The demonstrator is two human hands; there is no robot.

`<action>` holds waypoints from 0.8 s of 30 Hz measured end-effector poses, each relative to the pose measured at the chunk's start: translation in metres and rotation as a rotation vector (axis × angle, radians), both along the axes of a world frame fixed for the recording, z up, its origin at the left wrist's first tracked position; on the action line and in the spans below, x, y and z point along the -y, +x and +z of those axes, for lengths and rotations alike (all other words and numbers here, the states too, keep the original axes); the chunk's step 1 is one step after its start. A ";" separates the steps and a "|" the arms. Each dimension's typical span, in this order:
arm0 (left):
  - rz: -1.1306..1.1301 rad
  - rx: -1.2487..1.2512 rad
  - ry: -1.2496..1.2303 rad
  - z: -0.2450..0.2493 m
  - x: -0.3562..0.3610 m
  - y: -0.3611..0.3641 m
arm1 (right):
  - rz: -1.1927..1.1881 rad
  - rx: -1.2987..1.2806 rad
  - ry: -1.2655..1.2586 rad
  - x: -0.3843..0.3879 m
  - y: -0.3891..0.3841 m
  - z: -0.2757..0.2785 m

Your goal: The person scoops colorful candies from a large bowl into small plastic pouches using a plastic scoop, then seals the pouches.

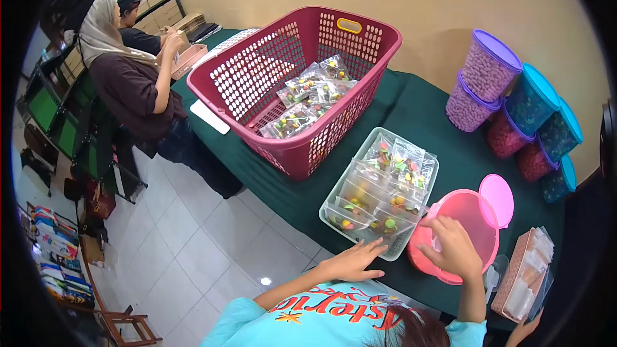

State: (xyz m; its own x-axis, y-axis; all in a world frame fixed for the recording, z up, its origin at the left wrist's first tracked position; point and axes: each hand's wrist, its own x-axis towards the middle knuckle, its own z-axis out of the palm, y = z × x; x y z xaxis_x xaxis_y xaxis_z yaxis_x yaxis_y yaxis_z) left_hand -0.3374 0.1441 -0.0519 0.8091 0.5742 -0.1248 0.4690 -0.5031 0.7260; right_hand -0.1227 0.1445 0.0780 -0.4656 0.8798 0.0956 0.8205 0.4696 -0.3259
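My left hand (pixel 353 261) lies at the near corner of a pale green tray (pixel 326 209), fingers apart, holding nothing. The tray is filled with clear bags of colourful candies (pixel 385 223). Over the left rim of a pink tub (pixel 472 218) is my right hand (pixel 452 246), its fingers apart and nothing seen in them. The inside of the tub is partly hidden by that hand. A round pink lid (pixel 497 200) leans behind the tub.
A large maroon basket (pixel 302 148) holds more bags. Stacked jars (pixel 491 67) line the wall. A pink box of packets (pixel 522 276) and a scoop (pixel 492 279) lie right; another person's hand (pixel 526 330) is beside them. Two people (pixel 128 83) work at left.
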 end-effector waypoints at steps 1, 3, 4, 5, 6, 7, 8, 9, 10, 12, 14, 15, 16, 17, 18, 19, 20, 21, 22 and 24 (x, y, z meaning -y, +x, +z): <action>0.002 0.046 0.011 0.001 -0.001 -0.002 | -0.069 -0.099 0.013 0.009 0.004 0.003; -0.052 0.144 -0.044 0.012 -0.005 -0.006 | -0.161 -0.201 0.025 0.030 0.011 0.004; -0.096 0.241 -0.099 0.019 -0.007 -0.007 | -0.347 -0.282 0.043 0.041 0.014 0.003; -0.125 0.237 -0.107 0.026 -0.009 -0.008 | -0.539 -0.362 0.062 0.053 0.016 0.000; -0.147 0.288 -0.204 0.033 -0.010 -0.008 | -0.645 -0.465 0.151 0.063 0.016 -0.010; -0.175 0.335 -0.305 0.040 -0.012 -0.007 | -0.689 -0.465 0.160 0.071 0.016 -0.019; -0.183 0.367 -0.331 0.045 -0.013 -0.006 | -0.808 -0.484 0.225 0.080 0.015 -0.028; -0.239 0.354 -0.345 0.048 -0.016 -0.004 | -0.935 -0.499 0.294 0.088 0.014 -0.036; -0.275 0.358 -0.404 0.051 -0.019 -0.002 | -0.991 -0.452 0.302 0.091 0.009 -0.039; -0.369 0.384 -0.493 0.055 -0.024 0.007 | -0.971 -0.341 0.311 0.098 -0.003 -0.039; -0.487 0.372 -0.519 0.056 -0.028 0.017 | -0.945 -0.343 0.275 0.106 -0.011 -0.038; -0.525 0.384 -0.525 0.058 -0.028 0.023 | -0.940 -0.351 0.258 0.111 -0.015 -0.038; -0.554 0.409 -0.555 0.060 -0.028 0.030 | -0.925 -0.377 0.255 0.115 -0.017 -0.039; -0.629 0.398 -0.575 0.062 -0.027 0.038 | -0.902 -0.402 0.253 0.119 -0.019 -0.041; -0.634 0.386 -0.582 0.065 -0.025 0.046 | -0.909 -0.416 0.223 0.124 -0.019 -0.042; -0.633 0.375 -0.585 0.066 -0.023 0.053 | -0.921 -0.435 0.211 0.129 -0.021 -0.044; -0.667 0.425 -0.541 0.064 -0.021 0.060 | -0.941 -0.444 0.209 0.133 -0.022 -0.047; -0.708 0.420 -0.551 0.064 -0.017 0.067 | -0.952 -0.454 0.205 0.137 -0.022 -0.050; -0.713 0.410 -0.565 0.064 -0.014 0.073 | -0.953 -0.458 0.183 0.142 -0.021 -0.052; -0.718 0.382 -0.557 0.066 -0.007 0.086 | -0.984 -0.469 0.186 0.153 -0.015 -0.055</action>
